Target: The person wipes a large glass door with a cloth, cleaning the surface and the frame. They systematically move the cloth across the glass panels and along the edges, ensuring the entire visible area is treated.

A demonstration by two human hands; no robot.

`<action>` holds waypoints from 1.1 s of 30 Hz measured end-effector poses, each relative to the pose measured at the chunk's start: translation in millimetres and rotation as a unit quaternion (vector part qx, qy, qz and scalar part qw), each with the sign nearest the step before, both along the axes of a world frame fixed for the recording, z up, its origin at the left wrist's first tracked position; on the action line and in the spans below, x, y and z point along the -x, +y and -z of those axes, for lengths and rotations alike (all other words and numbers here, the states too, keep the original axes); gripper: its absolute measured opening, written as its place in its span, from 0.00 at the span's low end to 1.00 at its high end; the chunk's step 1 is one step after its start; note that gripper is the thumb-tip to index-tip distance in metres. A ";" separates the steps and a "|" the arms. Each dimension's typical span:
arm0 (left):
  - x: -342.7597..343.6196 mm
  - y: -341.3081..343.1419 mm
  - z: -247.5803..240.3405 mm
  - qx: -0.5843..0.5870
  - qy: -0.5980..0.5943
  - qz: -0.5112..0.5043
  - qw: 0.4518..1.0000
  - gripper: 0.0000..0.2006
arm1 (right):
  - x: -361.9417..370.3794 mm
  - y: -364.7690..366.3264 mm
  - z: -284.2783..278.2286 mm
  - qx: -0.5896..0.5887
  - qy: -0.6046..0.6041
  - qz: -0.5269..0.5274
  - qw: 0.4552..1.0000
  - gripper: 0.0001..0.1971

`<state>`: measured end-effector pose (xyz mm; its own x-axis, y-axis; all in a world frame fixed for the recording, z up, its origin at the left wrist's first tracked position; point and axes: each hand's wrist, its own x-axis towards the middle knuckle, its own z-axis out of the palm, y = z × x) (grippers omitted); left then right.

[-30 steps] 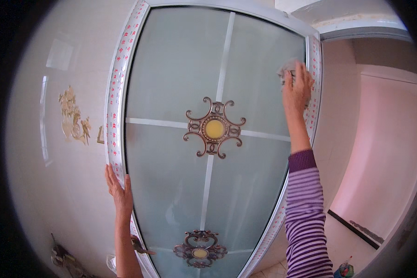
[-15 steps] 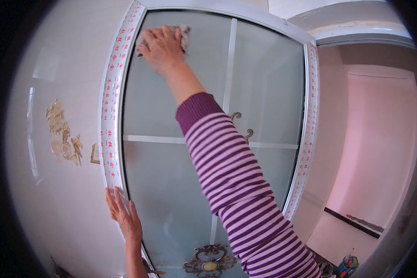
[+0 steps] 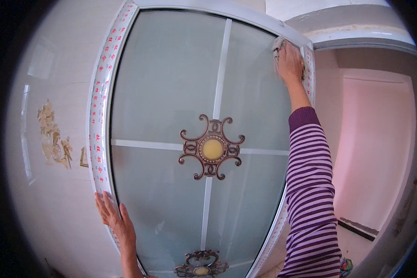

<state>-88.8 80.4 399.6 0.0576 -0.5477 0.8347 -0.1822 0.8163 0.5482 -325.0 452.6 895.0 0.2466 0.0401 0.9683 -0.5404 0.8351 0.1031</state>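
Observation:
A frosted glass door point(image 3: 171, 83) with a white frame fills the middle of the view. My right hand point(image 3: 289, 64) presses a greyish, patterned cloth point(image 3: 278, 48) against the glass at the upper right corner, its fingers bent over the cloth. My left hand point(image 3: 118, 222) lies on the lower left part of the door frame point(image 3: 97, 139), fingers stretched out and apart. Film printed in red covers that frame. A bronze scroll ornament point(image 3: 212, 149) with a yellow round centre sits where the white bars cross; a second scroll ornament point(image 3: 201, 266) shows at the bottom.
A pale tiled wall point(image 3: 55, 208) with a gold floral pattern point(image 3: 53, 134) stands to the left. On the right, beyond the door frame, is a doorway with a pinkish panel point(image 3: 373, 148). A small colourful object point(image 3: 346, 265) is low at the right.
My right hand has swept the cloth across the glass from the upper left to the upper right corner, uncovering the central ornament. My left hand stays on the frame; the view has shifted slightly.

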 end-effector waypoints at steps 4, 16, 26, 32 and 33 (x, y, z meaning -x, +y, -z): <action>-2.3 9.0 -6.3 -0.021 -0.012 0.015 1.000 0.29 | -17.2 -36.9 -2.7 0.139 -0.076 0.006 0.987 0.27; -17.6 16.1 -11.1 -0.044 -0.036 0.069 0.996 0.34 | -141.7 -357.5 19.7 -0.034 0.169 -0.125 0.977 0.24; -22.8 4.6 -4.7 -0.018 -0.025 0.099 0.995 0.33 | -157.2 -318.2 203.3 -0.254 0.110 -0.148 0.950 0.25; -20.9 2.3 -6.3 -0.020 -0.027 0.066 0.997 0.34 | -142.1 -279.1 181.0 -0.370 0.121 -0.085 0.917 0.25; -20.0 3.1 -5.1 -0.021 -0.031 0.059 0.998 0.34 | -134.5 -272.1 150.1 -0.338 0.098 -0.042 0.935 0.24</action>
<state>-68.9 83.5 404.7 -0.0602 -0.5818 0.8111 -0.1212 0.8108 0.5726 -190.4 180.5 744.9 0.4451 -0.5371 0.7165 -0.5176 0.4987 0.6953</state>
